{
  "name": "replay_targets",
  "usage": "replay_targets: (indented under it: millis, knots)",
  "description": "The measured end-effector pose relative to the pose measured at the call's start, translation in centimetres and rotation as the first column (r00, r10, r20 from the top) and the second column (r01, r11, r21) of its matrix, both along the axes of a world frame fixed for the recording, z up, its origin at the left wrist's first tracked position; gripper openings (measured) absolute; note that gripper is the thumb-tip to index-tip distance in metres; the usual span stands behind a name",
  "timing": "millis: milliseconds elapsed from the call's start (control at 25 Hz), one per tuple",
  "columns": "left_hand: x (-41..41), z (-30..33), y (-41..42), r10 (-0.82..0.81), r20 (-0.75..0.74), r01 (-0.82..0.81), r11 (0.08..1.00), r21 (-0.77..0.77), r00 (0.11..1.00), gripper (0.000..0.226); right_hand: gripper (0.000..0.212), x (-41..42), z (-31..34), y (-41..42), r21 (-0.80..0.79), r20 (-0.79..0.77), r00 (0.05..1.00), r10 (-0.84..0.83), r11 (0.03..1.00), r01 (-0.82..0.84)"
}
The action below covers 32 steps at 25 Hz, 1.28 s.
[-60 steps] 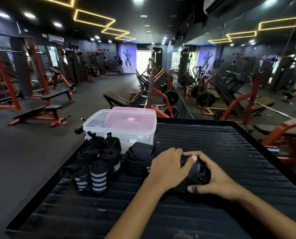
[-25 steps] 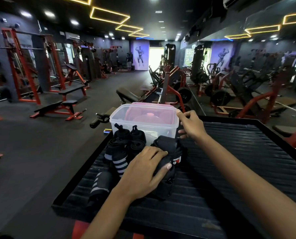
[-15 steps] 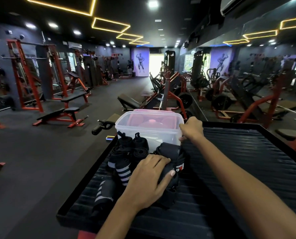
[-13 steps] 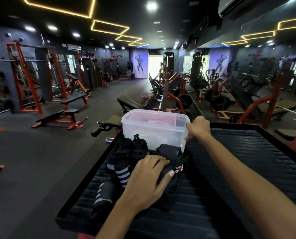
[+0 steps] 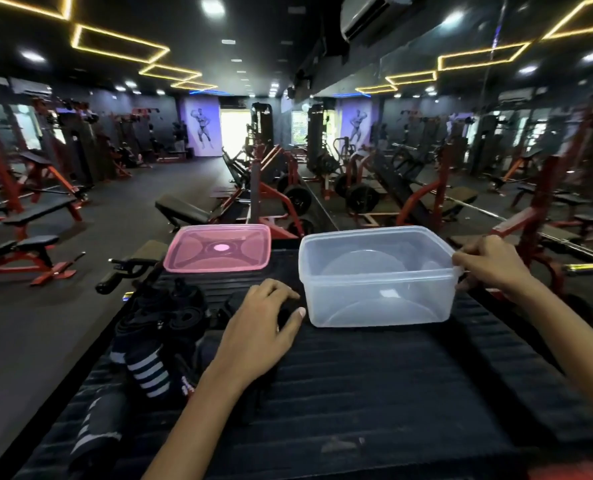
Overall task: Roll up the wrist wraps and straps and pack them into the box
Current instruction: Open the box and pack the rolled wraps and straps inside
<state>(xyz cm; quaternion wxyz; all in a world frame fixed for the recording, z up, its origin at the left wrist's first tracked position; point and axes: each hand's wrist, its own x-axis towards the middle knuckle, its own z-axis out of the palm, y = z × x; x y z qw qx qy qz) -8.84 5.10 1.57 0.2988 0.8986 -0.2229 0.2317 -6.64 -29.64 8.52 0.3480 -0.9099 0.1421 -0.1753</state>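
- The right hand [image 5: 489,263], at the right of the frame, pinches the rim of the clear box [image 5: 378,275].
- The left hand [image 5: 258,332], fingers curled, holds a black rolled wrap [image 5: 283,315] at centre.
- The pink lid [image 5: 219,249] lies left of the box.

Dim gym, dark walls. Light from ceiling spots [image 5: 213,6] at 12 o'clock, yellow strips [image 5: 118,46] at 11 and 2, blown-out doorway [image 5: 234,133] mid-frame. Wide-angle bending at edges. Motion blur throughout; wraps at 8 o'clock murky.
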Motion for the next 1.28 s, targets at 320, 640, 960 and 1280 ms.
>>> replay_targets:
  millis: [320,640,960,1280]
  knots:
    - [1.0,-0.1,-0.9,-0.049,-0.048,0.05,0.999,0.018,0.998,0.043,0.012,-2.3,-2.4,-0.2,0.041,0.009,0.998,0.062,0.997,-0.063]
    - [0.6,0.9,-0.3,-0.087,-0.087,0.084,0.996,-0.038,0.992,0.046,0.018,-1.8,-1.4,0.7,-0.194,-0.092,0.994,-0.05,0.98,0.032]
    - [-1.9,3.6,9.5,0.009,-0.304,0.036,0.989,0.143,0.953,0.028,0.008,-5.1,1.1,16.3,-0.355,0.181,0.57,0.802,0.593,-0.722]
    - [-4.9,0.6,10.2,0.009,-0.263,0.027,0.991,0.135,0.965,0.068,0.039,2.0,-0.9,27.0,-0.598,-0.268,0.604,0.75,0.362,-0.715]
